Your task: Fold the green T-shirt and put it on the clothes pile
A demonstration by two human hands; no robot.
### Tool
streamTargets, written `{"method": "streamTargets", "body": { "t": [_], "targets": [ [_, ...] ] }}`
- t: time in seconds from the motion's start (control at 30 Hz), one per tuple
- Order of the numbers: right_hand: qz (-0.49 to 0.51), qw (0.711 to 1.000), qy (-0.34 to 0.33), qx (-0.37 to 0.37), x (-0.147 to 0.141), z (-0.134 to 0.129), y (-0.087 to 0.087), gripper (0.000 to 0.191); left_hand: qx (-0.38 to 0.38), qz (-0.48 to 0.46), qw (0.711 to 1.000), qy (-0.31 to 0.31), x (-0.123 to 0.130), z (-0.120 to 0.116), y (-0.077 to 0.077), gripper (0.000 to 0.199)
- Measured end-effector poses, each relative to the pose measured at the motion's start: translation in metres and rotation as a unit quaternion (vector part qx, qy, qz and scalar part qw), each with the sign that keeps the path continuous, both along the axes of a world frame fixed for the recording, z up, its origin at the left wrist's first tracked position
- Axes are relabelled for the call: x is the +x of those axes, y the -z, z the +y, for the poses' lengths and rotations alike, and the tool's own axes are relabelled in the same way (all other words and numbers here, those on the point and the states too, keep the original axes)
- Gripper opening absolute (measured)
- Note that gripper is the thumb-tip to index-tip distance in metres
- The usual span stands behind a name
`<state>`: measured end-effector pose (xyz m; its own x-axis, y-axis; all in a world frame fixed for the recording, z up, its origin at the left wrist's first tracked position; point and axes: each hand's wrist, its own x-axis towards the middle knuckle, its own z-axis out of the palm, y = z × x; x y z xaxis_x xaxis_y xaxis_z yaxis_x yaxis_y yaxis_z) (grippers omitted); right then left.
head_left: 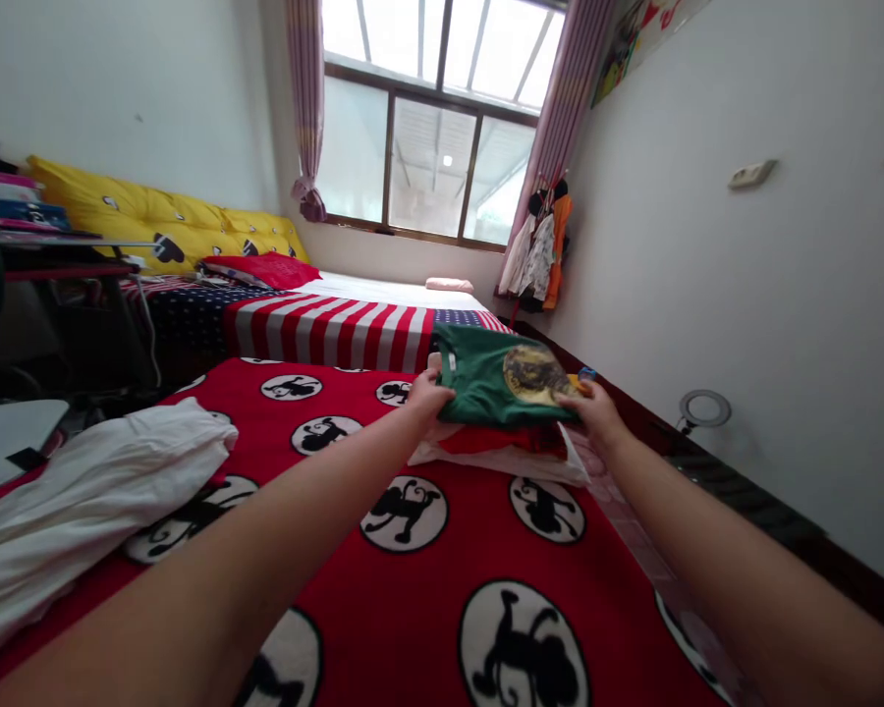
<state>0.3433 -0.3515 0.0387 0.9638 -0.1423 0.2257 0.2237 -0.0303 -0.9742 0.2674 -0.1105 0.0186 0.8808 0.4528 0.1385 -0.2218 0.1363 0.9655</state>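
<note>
1. Room: a narrow bedroom, with a large window at the far end and pink curtains on either side of it. Clothes on hangers hang by the right curtain. A ring light stands low on the right.
2. Beds: the near bed has a red blanket with black-and-white monkey circles. Beyond it, a stars-and-stripes blanket covers a 2nd bed, with a yellow cushion and a red pillow at its wall side.
3. Done so far: 1 low pile of red and white clothes sits on the red blanket's far right side, looking flattened and layered.
4. Left out: a loose white garment lies bunched on the blanket's left side, well apart from the pile and not folded.
5. In the way: nothing lies between the hands and the pile.
6. Main item: a folded green T-shirt, with a round yellow-brown print, sits directly over the pile. Whether it has full contact with the pile, I cannot tell.
7. Hands: apart, 1 on each side of the shirt. The left hand grips the near left edge, and the right hand grips the right edge beside the print.
</note>
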Motion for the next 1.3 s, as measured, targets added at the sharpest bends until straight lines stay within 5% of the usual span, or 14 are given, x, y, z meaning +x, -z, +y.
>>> {"method": "streamTargets", "body": {
  "t": [0.1,0.17,0.37,0.5,0.6,0.7,0.8,0.9,1.0,1.13,1.3],
  "targets": [
    [0.060,0.997,0.015,-0.042,0.000,-0.003,0.063,0.047,0.005,0.030,0.999,-0.027,0.002,0.000,0.054,0.051],
    [0.065,0.996,0.020,-0.063,-0.001,-0.006,0.083,0.046,0.021,0.029,0.999,-0.036,0.003,0.004,0.070,0.053],
    [0.020,0.984,0.040,-0.175,-0.003,-0.013,0.075,0.036,0.137,0.027,0.987,-0.083,0.001,0.016,0.067,0.048],
    [-0.052,0.959,0.099,-0.258,-0.034,-0.004,0.070,0.030,0.235,0.046,0.963,-0.126,-0.021,0.018,0.068,0.044],
    [-0.111,0.942,0.097,-0.303,-0.086,0.014,0.082,0.030,0.288,0.045,0.948,-0.129,-0.056,0.017,0.073,0.042],
    [-0.151,0.908,-0.046,-0.388,-0.157,0.035,0.104,0.030,0.325,0.032,0.941,-0.095,-0.108,0.012,0.079,0.035],
    [-0.085,0.863,-0.194,-0.458,-0.225,0.053,0.119,0.048,0.374,0.012,0.927,-0.020,-0.170,0.011,0.083,0.027],
    [-0.059,0.801,-0.254,-0.539,-0.269,0.060,0.119,0.065,0.444,0.030,0.892,0.080,-0.232,0.015,0.088,0.031],
    [-0.091,0.772,-0.237,-0.583,-0.285,0.061,0.116,0.062,0.524,0.093,0.834,0.144,-0.283,0.020,0.094,0.048],
    [-0.110,0.774,-0.205,-0.589,-0.285,0.061,0.118,0.058,0.611,0.108,0.770,0.148,-0.318,0.021,0.103,0.053],
    [-0.121,0.775,-0.199,-0.588,-0.283,0.061,0.121,0.056,0.617,0.087,0.773,0.123,-0.325,0.018,0.109,0.049]
  ]
}}
